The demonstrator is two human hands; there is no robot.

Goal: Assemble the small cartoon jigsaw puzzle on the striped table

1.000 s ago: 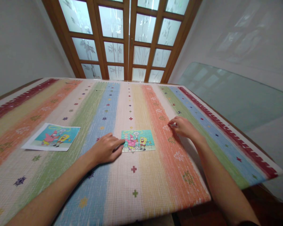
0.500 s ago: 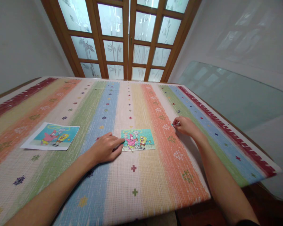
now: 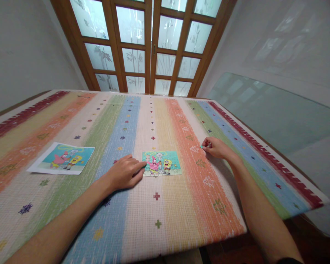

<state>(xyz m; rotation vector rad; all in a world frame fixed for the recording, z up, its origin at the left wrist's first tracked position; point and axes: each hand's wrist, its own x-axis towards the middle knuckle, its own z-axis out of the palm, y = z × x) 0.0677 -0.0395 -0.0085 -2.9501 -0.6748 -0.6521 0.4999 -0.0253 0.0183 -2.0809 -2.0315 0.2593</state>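
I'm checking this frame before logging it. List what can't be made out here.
- Head view: the puzzle piece pinched in the right hand is too small to read; fingers cover most of it.
- The puzzle: its left edge lies under the left hand; whether any gap remains cannot be told.
- The reference picture: fine detail is too small.

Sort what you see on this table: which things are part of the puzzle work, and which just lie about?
In use: small rectangular cartoon jigsaw puzzle, steadied by the left hand; tiny teal puzzle piece pinched in the right hand.

Lying about: printed cartoon picture sheet; striped woven tablecloth.
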